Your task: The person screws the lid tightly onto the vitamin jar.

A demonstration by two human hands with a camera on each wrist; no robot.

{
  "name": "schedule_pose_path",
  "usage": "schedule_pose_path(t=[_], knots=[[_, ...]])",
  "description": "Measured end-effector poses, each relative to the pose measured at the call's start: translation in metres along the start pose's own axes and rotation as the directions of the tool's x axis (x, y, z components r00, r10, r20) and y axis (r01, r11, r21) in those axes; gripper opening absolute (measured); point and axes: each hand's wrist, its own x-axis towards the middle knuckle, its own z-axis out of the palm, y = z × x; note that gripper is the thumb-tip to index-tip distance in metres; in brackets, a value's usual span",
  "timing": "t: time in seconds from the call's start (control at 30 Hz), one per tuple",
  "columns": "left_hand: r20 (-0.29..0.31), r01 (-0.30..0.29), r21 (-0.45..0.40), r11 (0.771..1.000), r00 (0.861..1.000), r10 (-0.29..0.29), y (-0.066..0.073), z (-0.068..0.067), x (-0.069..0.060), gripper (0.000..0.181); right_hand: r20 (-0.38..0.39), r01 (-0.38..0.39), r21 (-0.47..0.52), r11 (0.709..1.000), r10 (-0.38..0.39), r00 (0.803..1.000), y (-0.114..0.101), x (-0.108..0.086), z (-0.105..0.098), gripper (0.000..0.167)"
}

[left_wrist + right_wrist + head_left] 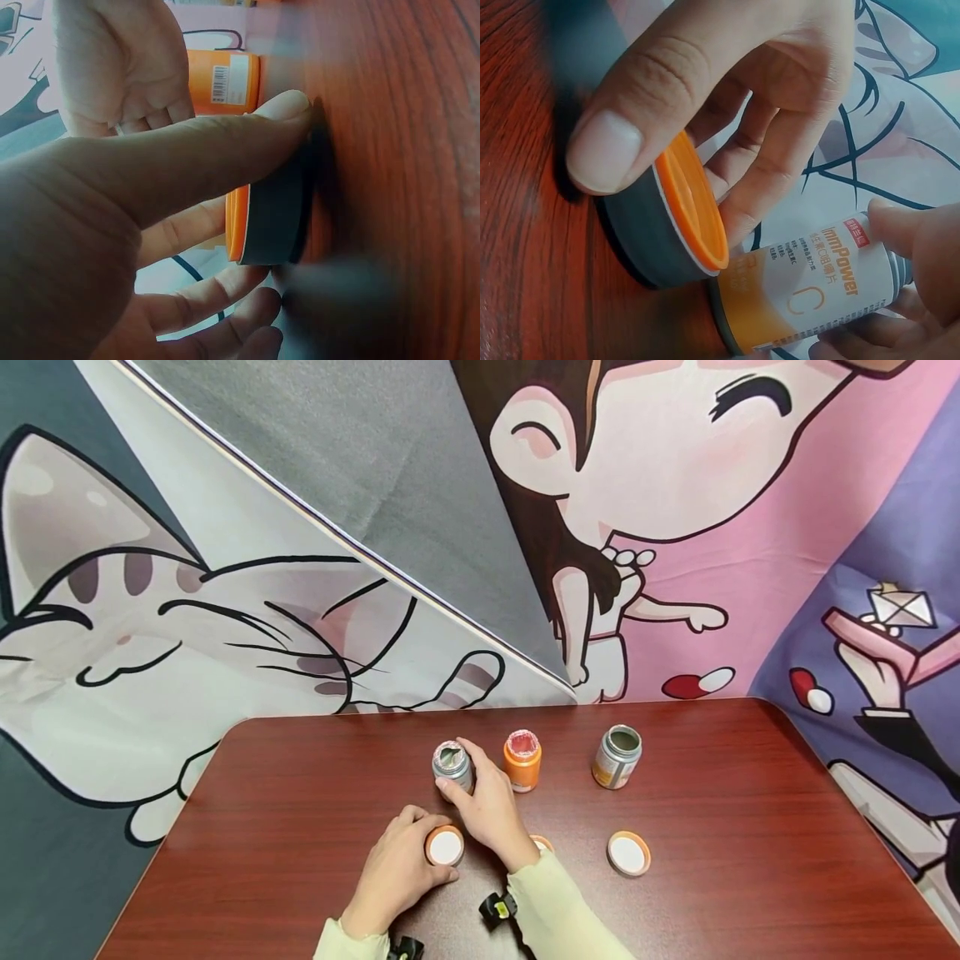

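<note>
My left hand [399, 870] holds a round lid [445, 846] between thumb and fingers on the table; its white inside faces up. In the left wrist view the lid [276, 217] shows a dark side and an orange rim. Just behind it, my right hand [491, 806] grips an upright grey jar [452, 762], whose mouth has torn foil around it. The right wrist view shows this jar's white and orange label [802, 289], with right-hand fingers [922, 300] around its upper part. Close to the right hand stands an uncapped orange jar [522, 760].
Another uncapped grey jar [617, 757] stands farther right on the brown table [720, 793]. An orange-rimmed lid [628, 853] lies in front of it, white inside up. A further lid [542, 843] is partly hidden by my right wrist. A cartoon-printed backdrop [420, 485] stands behind the table.
</note>
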Motion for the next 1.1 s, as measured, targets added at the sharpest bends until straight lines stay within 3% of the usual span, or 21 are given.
schedule_pose_path(t=[0.4, 1.1], knots=[[0.013, 0.020, 0.021, 1.000, 1.000, -0.020, -0.002, -0.007, 0.003, 0.060, -0.015, 0.012, 0.012, 1.000, -0.012, 1.000, 0.003, 0.001, 0.000, 0.058], [-0.088, 0.094, -0.067, 0.993, 0.991, -0.100, -0.005, -0.027, 0.006, 0.058, -0.015, 0.059, 0.008, 0.998, -0.059, 0.998, 0.006, 0.001, 0.000, 0.057]])
